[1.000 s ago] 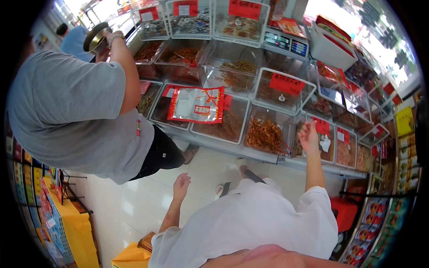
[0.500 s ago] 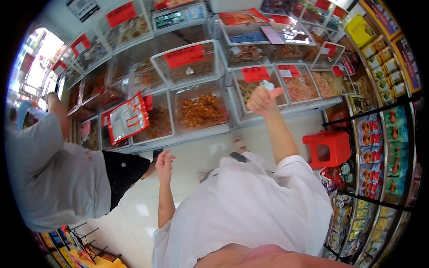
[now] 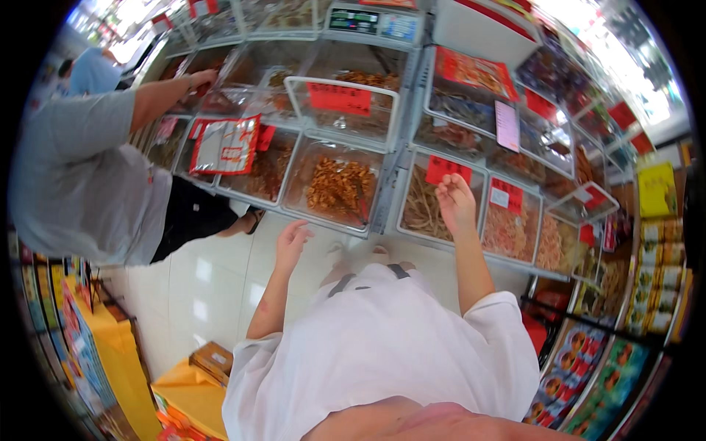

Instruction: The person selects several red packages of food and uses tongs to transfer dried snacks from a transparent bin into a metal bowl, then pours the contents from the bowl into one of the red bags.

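My right hand (image 3: 457, 202) hovers over a clear bin of pale dried strips (image 3: 423, 198), just beneath a red price card (image 3: 447, 169). Its fingers are drawn together in a pinch; anything between them is too small to make out. Beside it stands a bin of pinkish dried shreds (image 3: 507, 231). In front of my body, short of the bins, my left hand (image 3: 293, 244) hangs in the air with loosely bent fingers apart and nothing in them. Closest to it is a bin of orange-brown dried pieces (image 3: 338, 187).
A person in a grey shirt (image 3: 92, 184) reaches over the left bins. A red-and-silver packet (image 3: 224, 145) lies on the bins there. A raised clear lid (image 3: 342, 110) stands behind the orange-brown pieces. Packaged goods (image 3: 581, 360) line the right; a yellow-covered table (image 3: 187, 389) stands lower left.
The view has turned, so the bins appear nearer. My right hand's outstretched thumb has folded in to meet its fingers. The other person's arm now extends over the bins.
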Demonstrator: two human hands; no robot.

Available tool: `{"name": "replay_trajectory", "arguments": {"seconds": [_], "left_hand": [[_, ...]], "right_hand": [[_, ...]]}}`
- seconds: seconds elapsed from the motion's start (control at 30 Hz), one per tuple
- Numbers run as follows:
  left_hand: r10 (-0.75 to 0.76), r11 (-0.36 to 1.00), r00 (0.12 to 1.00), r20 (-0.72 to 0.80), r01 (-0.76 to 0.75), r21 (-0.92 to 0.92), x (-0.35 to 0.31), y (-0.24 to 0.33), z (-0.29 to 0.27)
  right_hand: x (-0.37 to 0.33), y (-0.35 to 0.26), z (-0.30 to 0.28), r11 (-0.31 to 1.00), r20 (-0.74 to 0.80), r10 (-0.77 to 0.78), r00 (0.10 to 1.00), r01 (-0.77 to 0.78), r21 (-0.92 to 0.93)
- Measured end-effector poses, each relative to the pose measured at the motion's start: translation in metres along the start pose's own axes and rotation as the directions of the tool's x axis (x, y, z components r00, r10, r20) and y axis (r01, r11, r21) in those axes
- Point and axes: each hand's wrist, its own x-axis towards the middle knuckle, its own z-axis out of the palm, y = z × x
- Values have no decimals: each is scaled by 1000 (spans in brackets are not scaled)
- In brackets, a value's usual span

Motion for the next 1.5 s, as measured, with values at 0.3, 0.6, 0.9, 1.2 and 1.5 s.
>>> {"name": "replay_trajectory", "arguments": {"seconds": [0.3, 0.6, 0.9, 1.2, 1.5], "left_hand": [[34, 992, 990, -136, -50, -114, 3, 9, -19], [12, 972, 930, -368, -98, -214, -34, -17, -58], [-91, 928, 830, -550, -130, -349, -74, -48, -77], [-71, 949, 819, -570, -120, -291, -62, -43, -77], [-69, 943, 856, -513, -111, -312, -46, -49, -77]], "right_hand": [[1, 4, -12, 924, -360, -48, 932, -95, -371], [47, 45, -8, 972, 96, 229, 969, -221, -82], [69, 79, 26, 976, 71, 152, 986, -138, -171], [46, 65, 40, 978, -185, 57, 981, -92, -187], [30, 48, 14, 973, -222, -65, 973, 12, -229]]}}
